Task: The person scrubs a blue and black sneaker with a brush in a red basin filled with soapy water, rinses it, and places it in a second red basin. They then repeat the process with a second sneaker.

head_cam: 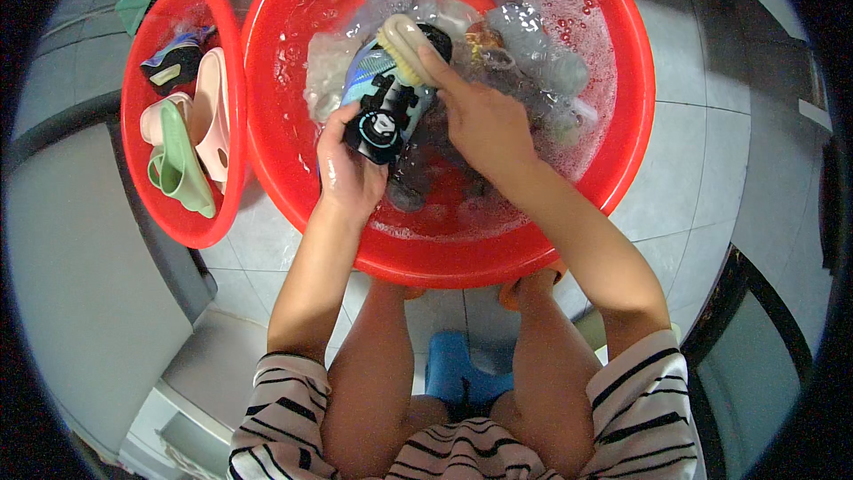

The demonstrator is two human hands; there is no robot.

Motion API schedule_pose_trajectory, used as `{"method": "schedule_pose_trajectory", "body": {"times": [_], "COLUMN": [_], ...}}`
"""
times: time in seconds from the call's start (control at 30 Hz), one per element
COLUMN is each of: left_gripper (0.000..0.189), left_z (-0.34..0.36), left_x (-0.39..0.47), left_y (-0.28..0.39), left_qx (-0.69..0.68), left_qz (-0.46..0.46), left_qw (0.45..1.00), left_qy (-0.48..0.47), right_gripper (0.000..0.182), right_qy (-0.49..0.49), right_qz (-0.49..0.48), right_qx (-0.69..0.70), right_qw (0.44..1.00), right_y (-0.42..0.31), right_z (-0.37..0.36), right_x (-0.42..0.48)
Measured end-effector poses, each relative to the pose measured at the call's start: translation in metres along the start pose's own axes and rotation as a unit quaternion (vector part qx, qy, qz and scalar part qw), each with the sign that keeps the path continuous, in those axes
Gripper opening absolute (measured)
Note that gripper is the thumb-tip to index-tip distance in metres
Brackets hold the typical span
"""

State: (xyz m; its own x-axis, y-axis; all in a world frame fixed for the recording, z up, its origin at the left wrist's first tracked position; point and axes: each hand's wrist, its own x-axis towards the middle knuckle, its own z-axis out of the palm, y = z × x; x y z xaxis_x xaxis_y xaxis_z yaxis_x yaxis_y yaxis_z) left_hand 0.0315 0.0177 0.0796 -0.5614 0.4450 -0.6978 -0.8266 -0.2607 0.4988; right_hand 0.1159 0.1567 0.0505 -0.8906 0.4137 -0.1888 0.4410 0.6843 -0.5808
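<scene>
My left hand (346, 163) grips a blue and black shoe (370, 83) by the end nearer me, beside its round black dial (381, 127). In my right hand (490, 123) is a pale scrubbing brush (406, 33) with yellowish bristles, pressed against the side of the shoe's upper. My right index finger lies along the brush's back. Both hands are over a large red basin (440, 273) of soapy water. Around the shoe, other items sit in the water, among them a greyish translucent one (556, 60); their kinds are hard to make out.
A smaller red basin (200, 237) stands at the left, touching the large one. It holds a blue and black shoe (174, 63), pink clogs (212, 107) and a green slipper (180, 167). A blue plastic stool (450, 367) is beneath me. Grey tiles (693, 167) cover the floor.
</scene>
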Motion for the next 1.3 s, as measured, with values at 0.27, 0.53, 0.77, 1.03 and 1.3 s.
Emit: {"method": "schedule_pose_trajectory", "body": {"times": [0.27,0.53,0.77,1.03,1.3], "left_gripper": [0.052,0.049,0.038,0.040,0.037], "left_z": [-0.005,0.008,-0.012,-0.018,-0.043], "left_x": [0.007,0.003,0.012,0.004,0.013], "left_y": [0.005,0.007,0.013,0.006,0.023], "left_qx": [-0.105,-0.100,-0.167,-0.139,-0.229], "left_qz": [0.012,0.041,0.043,0.067,0.035], "left_qw": [0.994,0.994,0.983,0.988,0.972], "left_qy": [0.034,0.011,0.068,0.027,-0.029], "right_gripper": [0.067,0.058,0.065,0.056,0.060], "right_qy": [-0.073,0.051,-0.095,-0.010,-0.107], "right_qz": [-0.025,-0.029,0.000,0.004,0.015], "right_qx": [0.037,-0.010,0.121,0.067,0.236], "right_qw": [0.996,0.998,0.988,0.998,0.966], "right_y": [-0.026,-0.010,-0.030,-0.022,-0.043], "right_z": [0.003,0.013,0.008,0.012,0.017], "right_x": [-0.040,0.023,-0.045,0.015,-0.060]}}
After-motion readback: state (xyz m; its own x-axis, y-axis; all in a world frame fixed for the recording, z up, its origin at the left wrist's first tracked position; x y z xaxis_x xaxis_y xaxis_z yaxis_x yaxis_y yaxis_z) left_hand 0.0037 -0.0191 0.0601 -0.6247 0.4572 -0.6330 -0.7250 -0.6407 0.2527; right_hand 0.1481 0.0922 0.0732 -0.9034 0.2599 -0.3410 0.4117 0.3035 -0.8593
